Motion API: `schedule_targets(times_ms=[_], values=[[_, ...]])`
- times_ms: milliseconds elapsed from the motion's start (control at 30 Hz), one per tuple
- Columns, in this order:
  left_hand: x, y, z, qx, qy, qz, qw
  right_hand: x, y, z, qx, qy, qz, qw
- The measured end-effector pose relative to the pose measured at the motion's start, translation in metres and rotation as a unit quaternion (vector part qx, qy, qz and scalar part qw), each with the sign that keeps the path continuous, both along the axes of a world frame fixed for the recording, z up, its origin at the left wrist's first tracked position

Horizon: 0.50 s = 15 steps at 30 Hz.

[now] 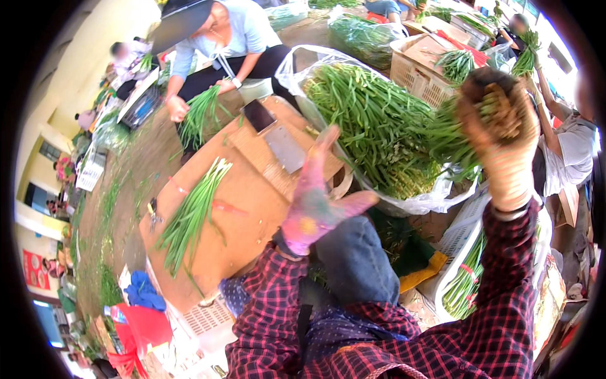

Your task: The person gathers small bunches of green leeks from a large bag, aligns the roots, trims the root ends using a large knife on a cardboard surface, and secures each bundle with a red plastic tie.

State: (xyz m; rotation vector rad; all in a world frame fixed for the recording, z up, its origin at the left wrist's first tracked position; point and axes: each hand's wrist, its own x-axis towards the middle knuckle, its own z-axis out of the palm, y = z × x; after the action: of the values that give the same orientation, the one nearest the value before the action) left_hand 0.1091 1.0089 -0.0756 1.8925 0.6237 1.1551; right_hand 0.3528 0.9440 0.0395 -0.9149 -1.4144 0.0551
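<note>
My right hand [509,158], in a pale stained glove, is raised at the right. It grips a bunch of leafy greens [447,130] with the brown ends upward and the leaves hanging to the left. In a pink glove with green and yellow stains, my left hand [315,203] is spread above the near edge of an orange-brown board [255,199], holding nothing. A loose bundle of long green stalks [196,213] lies on that board, pale ends pointing away. Beside my hands, an open clear plastic bag [454,201] bulges with more long-leaved greens [374,118].
A phone [259,116] and a grey flat sheet [285,148] lie on cardboard [251,142]. Scissors [153,214] rest at the board's left edge. Tied bunches [461,284] fill a white crate [440,296] at my right. Opposite, a person [227,47] handles greens.
</note>
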Motion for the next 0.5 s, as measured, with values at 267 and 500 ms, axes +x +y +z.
schedule_targets(times_ms=[267,500], values=[[-0.050,-0.059,0.057,-0.078,0.062,-0.029,0.995,-0.156,-0.022,-0.001,-0.148,-0.021,0.186,0.971],[-0.123,-0.089,0.005,-0.129,0.041,0.075,0.988,-0.240,-0.007,-0.075,-0.305,0.407,0.380,0.772]])
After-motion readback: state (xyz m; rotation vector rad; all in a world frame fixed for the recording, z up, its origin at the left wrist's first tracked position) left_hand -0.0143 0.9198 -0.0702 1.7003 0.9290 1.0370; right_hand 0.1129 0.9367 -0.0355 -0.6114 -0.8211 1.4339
